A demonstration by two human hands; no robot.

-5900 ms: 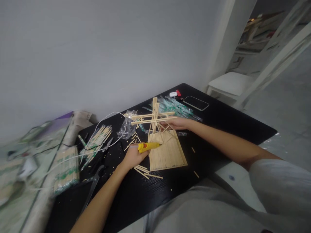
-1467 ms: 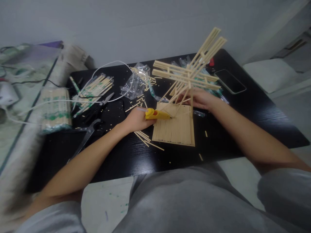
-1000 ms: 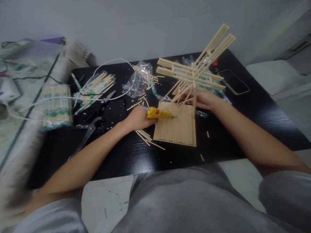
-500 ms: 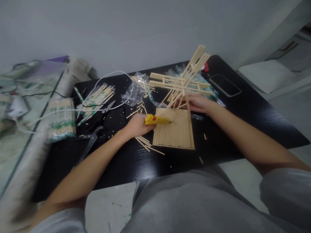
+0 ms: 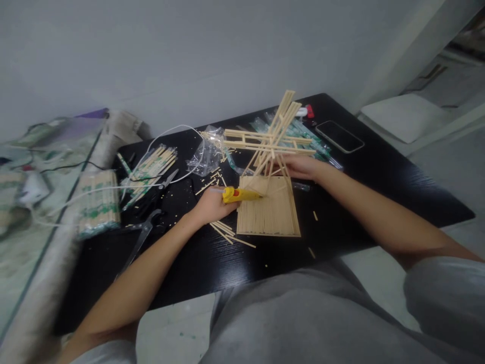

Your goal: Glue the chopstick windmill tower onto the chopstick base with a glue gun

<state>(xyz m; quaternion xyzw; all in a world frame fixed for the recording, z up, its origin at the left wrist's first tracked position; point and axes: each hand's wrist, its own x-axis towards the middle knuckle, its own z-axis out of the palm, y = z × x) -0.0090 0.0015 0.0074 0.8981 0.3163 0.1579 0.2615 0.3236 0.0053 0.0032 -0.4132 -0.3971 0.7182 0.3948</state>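
My left hand [image 5: 212, 206] is closed around a yellow hot glue gun [image 5: 242, 195], with a glue stick jutting from its back end. The gun's nozzle points right, at or just over a square base panel [image 5: 269, 220] of wooden sticks laid side by side. Above the panel's far part rises a windmill-like frame [image 5: 273, 146] of chopstick-like wooden sticks, with crossed blades and slanting legs. Behind those legs, my right hand [image 5: 297, 166] grips the frame; its fingertips are partly hidden by the sticks.
Scissors [image 5: 166, 181], pliers [image 5: 147, 225] and wrapped chopsticks [image 5: 155, 164] lie left on the black table [image 5: 235, 273]. A chopstick bundle [image 5: 99, 202] sits farther left. A white cord [image 5: 178, 126] loops across. Cut sticks [image 5: 223, 231] lie near the panel; a phone [image 5: 340, 136] is at right.
The view has shifted slightly. Against the base panel, the windmill frame has moved a little left and lower with my right hand. My left hand keeps the glue gun nearly in place.
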